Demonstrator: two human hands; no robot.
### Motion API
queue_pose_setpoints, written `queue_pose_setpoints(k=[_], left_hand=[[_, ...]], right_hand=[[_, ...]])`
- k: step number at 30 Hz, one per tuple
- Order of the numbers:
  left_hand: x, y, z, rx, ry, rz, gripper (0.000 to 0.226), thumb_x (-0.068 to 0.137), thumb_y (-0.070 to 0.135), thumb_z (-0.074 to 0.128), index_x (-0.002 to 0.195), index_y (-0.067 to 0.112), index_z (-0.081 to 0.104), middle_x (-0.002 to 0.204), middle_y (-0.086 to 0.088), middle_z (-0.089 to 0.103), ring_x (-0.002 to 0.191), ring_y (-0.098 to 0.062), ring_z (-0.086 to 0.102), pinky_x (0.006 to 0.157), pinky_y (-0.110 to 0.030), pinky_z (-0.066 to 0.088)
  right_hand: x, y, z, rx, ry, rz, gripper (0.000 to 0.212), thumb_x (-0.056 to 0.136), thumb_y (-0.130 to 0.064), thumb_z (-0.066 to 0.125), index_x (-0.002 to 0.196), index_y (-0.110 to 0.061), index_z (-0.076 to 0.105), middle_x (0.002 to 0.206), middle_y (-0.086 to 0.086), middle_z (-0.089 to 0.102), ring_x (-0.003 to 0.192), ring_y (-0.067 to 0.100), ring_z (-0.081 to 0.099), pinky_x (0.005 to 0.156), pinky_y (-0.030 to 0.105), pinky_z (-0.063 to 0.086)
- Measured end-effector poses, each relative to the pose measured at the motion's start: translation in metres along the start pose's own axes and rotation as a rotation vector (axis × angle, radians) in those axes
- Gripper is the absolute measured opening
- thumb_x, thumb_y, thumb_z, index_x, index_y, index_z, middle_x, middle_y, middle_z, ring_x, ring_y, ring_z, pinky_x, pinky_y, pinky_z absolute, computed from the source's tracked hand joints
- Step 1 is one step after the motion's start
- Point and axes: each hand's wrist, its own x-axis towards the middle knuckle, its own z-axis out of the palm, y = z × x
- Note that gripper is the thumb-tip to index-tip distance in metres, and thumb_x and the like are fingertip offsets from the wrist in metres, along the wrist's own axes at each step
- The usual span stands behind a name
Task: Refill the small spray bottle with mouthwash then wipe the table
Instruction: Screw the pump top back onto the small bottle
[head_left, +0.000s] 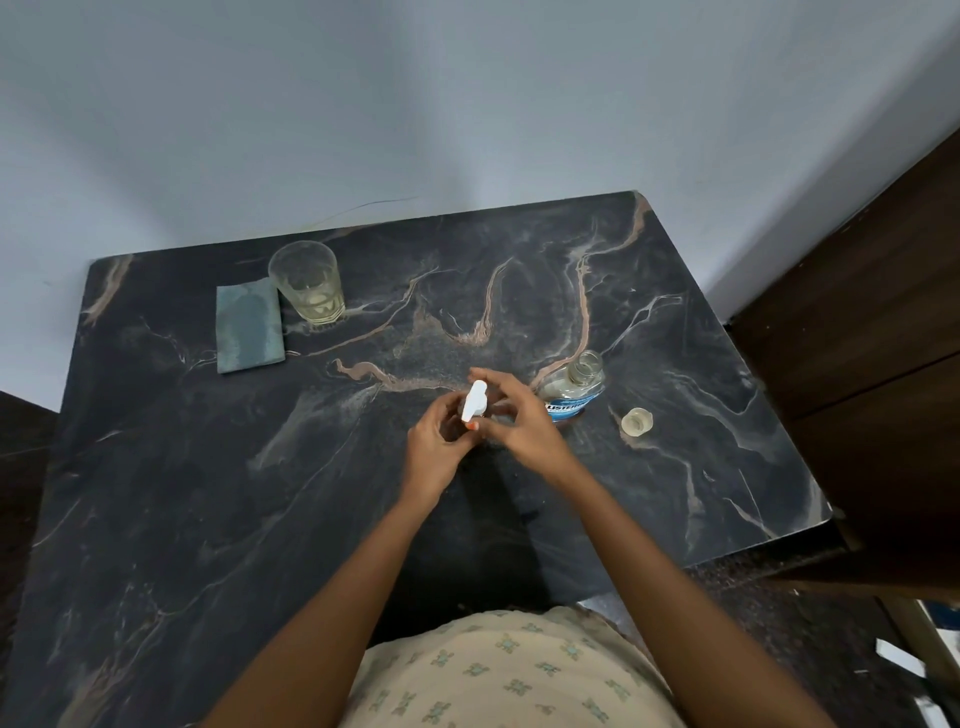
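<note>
Pale grey wall stood behind the dark, veined tabletop, with dark wood furniture close on the right. Near the middle of the tabletop the person held the spray bottle between both hands, only its white top showing. The left hand was curled round the bottle's body from below, and the right hand arched over it, fingertips closed on the white top. Just beside the right hand stood the mouthwash bottle, its neck uncapped, and its cap lay a little further right. At the far left a glass with a little pale liquid stood touching a grey-green sponge.
</note>
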Motion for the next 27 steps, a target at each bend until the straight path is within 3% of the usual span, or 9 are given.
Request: queue_pose_setpoints(k=[4, 7, 12, 17, 19, 22, 25, 27], left_hand=[[0.0, 0.001, 0.0, -0.017, 0.007, -0.009, 0.047, 0.068, 0.001, 0.076, 0.107, 0.02, 0.059, 0.1, 0.004, 0.067, 0.091, 0.0, 0.063, 0.081, -0.014, 0.049], [0.0, 0.002, 0.002, -0.031, 0.018, -0.015, 0.05, 0.067, -0.002, 0.075, 0.1, 0.032, 0.059, 0.095, 0.01, 0.067, 0.087, 0.003, 0.063, 0.077, -0.012, 0.048], [0.0, 0.002, 0.0, 0.03, 0.015, -0.022, 0.047, 0.069, 0.001, 0.074, 0.102, 0.028, 0.056, 0.095, 0.01, 0.064, 0.089, 0.005, 0.061, 0.077, -0.011, 0.048], [0.0, 0.003, 0.0, 0.037, 0.011, -0.018, 0.047, 0.071, 0.003, 0.073, 0.109, 0.025, 0.056, 0.097, 0.015, 0.062, 0.09, 0.008, 0.059, 0.077, -0.005, 0.045], [0.0, 0.004, 0.0, 0.013, 0.01, -0.015, 0.048, 0.07, 0.001, 0.074, 0.108, 0.024, 0.055, 0.096, 0.014, 0.062, 0.088, 0.009, 0.06, 0.076, -0.006, 0.045], [0.0, 0.005, 0.001, -0.015, 0.013, -0.011, 0.048, 0.067, -0.003, 0.075, 0.104, 0.022, 0.056, 0.096, 0.01, 0.064, 0.086, 0.01, 0.061, 0.076, -0.007, 0.046], [-0.001, 0.005, 0.001, -0.002, 0.015, -0.005, 0.049, 0.066, -0.001, 0.076, 0.099, 0.029, 0.057, 0.094, 0.013, 0.064, 0.085, 0.01, 0.061, 0.074, -0.006, 0.046], [-0.001, 0.005, 0.0, 0.021, 0.014, -0.008, 0.051, 0.067, 0.0, 0.075, 0.097, 0.037, 0.056, 0.093, 0.015, 0.064, 0.086, 0.009, 0.061, 0.074, -0.006, 0.046]], right_hand=[[0.001, 0.001, -0.004, -0.052, -0.007, -0.007, 0.038, 0.08, 0.003, 0.062, 0.117, -0.007, 0.059, 0.113, 0.011, 0.063, 0.11, 0.022, 0.052, 0.098, 0.039, 0.043], [0.002, 0.002, 0.001, -0.019, 0.097, 0.023, 0.031, 0.076, 0.003, 0.067, 0.106, -0.003, 0.063, 0.105, 0.016, 0.066, 0.101, 0.03, 0.058, 0.092, 0.047, 0.047], [0.003, 0.002, 0.011, 0.038, 0.175, 0.046, 0.03, 0.069, -0.001, 0.074, 0.094, -0.007, 0.059, 0.098, 0.017, 0.064, 0.09, 0.025, 0.06, 0.082, 0.035, 0.048], [0.003, 0.002, 0.002, -0.037, 0.049, -0.035, 0.052, 0.073, -0.002, 0.072, 0.121, -0.01, 0.053, 0.119, 0.004, 0.055, 0.107, 0.018, 0.052, 0.092, 0.028, 0.042], [0.004, 0.002, -0.003, -0.047, -0.013, -0.06, 0.046, 0.077, 0.0, 0.067, 0.121, -0.01, 0.055, 0.116, -0.001, 0.056, 0.106, 0.01, 0.053, 0.094, 0.027, 0.042], [0.003, 0.003, -0.005, -0.039, 0.012, -0.067, 0.034, 0.078, 0.003, 0.064, 0.111, -0.005, 0.062, 0.108, 0.009, 0.064, 0.094, -0.006, 0.056, 0.088, 0.018, 0.045], [0.004, 0.005, 0.001, -0.011, 0.106, -0.022, 0.03, 0.074, 0.001, 0.07, 0.102, -0.005, 0.065, 0.101, 0.013, 0.067, 0.094, 0.019, 0.062, 0.087, 0.034, 0.05], [0.005, 0.005, 0.007, 0.006, 0.169, 0.023, 0.03, 0.069, -0.003, 0.075, 0.096, -0.006, 0.063, 0.094, 0.013, 0.066, 0.087, 0.023, 0.061, 0.08, 0.037, 0.05]])
